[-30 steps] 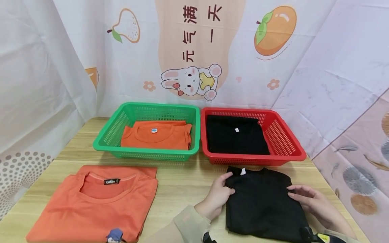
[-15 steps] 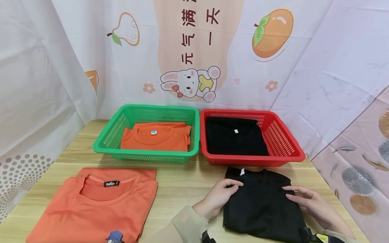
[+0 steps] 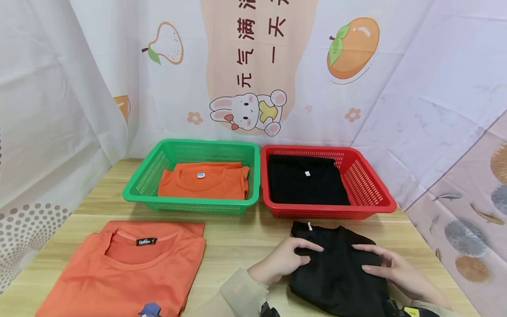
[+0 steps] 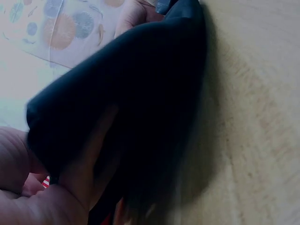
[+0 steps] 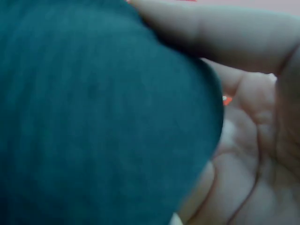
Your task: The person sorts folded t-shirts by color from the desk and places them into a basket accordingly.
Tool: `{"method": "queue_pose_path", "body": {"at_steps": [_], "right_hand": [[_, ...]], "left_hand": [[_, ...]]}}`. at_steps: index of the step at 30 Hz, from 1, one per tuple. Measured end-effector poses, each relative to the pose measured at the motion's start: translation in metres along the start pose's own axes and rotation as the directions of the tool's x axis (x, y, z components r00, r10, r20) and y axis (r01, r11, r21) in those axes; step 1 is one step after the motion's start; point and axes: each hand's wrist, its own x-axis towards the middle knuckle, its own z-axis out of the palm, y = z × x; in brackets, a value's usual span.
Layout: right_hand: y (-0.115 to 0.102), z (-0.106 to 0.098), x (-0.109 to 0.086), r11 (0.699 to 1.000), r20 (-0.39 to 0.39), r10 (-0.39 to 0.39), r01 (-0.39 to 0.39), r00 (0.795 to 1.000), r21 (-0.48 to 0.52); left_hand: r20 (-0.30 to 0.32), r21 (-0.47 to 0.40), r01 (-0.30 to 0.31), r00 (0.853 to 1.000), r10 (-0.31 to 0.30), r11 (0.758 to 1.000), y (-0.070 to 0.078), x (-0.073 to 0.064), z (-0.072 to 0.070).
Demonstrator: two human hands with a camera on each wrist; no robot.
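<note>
A folded black T-shirt with a small white tag lies at the front right of the table, its near part raised a little. My left hand grips its left side; in the left wrist view some fingers lie against the dark cloth. On the opposite side my right hand holds the shirt's right edge, thumb and index finger showing on top. The right wrist view has the cloth between the index finger and the other fingers, whose tips are hidden.
Behind the black shirt stands a red basket with a folded black shirt in it. Left of that, a green basket holds folded orange clothing. A folded orange T-shirt lies at the table's front left. A printed curtain hangs behind.
Both hands have shifted inward over the black shirt, the right one leftward, and the shirt has moved slightly left and bunched between them. The head view has tilted up slightly.
</note>
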Motion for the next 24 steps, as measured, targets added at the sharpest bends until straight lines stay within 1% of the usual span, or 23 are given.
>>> {"method": "queue_pose_path", "body": {"at_steps": [2,5,8,11,13,15,17,19,20,22,24], "right_hand": [[-0.001,0.002,0.000,0.999,0.016,-0.033,0.032,0.999,0.038],[-0.002,0.002,-0.001,0.992,0.025,-0.083,0.080,0.996,0.094],[-0.005,0.002,-0.002,0.988,0.015,-0.118,0.116,0.993,0.099],[-0.008,0.004,-0.001,0.988,-0.010,-0.130,0.131,0.991,0.080],[-0.010,0.005,-0.001,0.982,-0.026,-0.170,0.172,0.985,0.073],[-0.011,0.006,-0.002,0.972,-0.067,-0.230,0.232,0.971,0.035],[-0.013,0.007,-0.003,0.958,-0.107,-0.286,0.288,0.952,0.001],[-0.015,0.008,-0.004,0.942,-0.129,-0.334,0.336,0.934,-0.007],[-0.016,0.008,-0.005,0.933,-0.129,-0.355,0.359,0.926,0.003],[-0.019,0.006,-0.005,0.913,-0.090,-0.394,0.401,0.915,0.076],[-0.022,0.006,-0.005,0.885,-0.046,-0.439,0.441,0.897,0.147]], "left_hand": [[-0.013,0.019,-0.003,1.000,0.004,1.000,0.001,-0.001,0.000],[-0.040,0.047,0.017,0.999,-0.015,0.999,0.004,-0.002,0.000],[-0.062,0.071,0.035,0.998,-0.030,0.997,0.009,-0.004,0.001],[-0.066,0.082,0.010,0.998,-0.004,0.997,0.014,-0.007,0.002],[-0.058,0.083,-0.020,0.998,0.025,0.996,0.017,-0.009,0.001],[-0.058,0.080,-0.041,0.997,0.045,0.996,0.022,-0.013,-0.002],[-0.051,0.059,-0.060,0.997,0.063,0.996,0.028,-0.016,-0.006],[-0.049,0.038,-0.072,0.996,0.074,0.997,0.035,-0.018,-0.010],[-0.047,0.022,-0.070,0.996,0.071,0.997,0.039,-0.019,-0.012],[-0.039,0.028,-0.074,0.996,0.075,0.997,0.047,-0.021,-0.017],[-0.038,0.078,-0.086,0.995,0.090,0.993,0.055,-0.023,-0.022]]}}
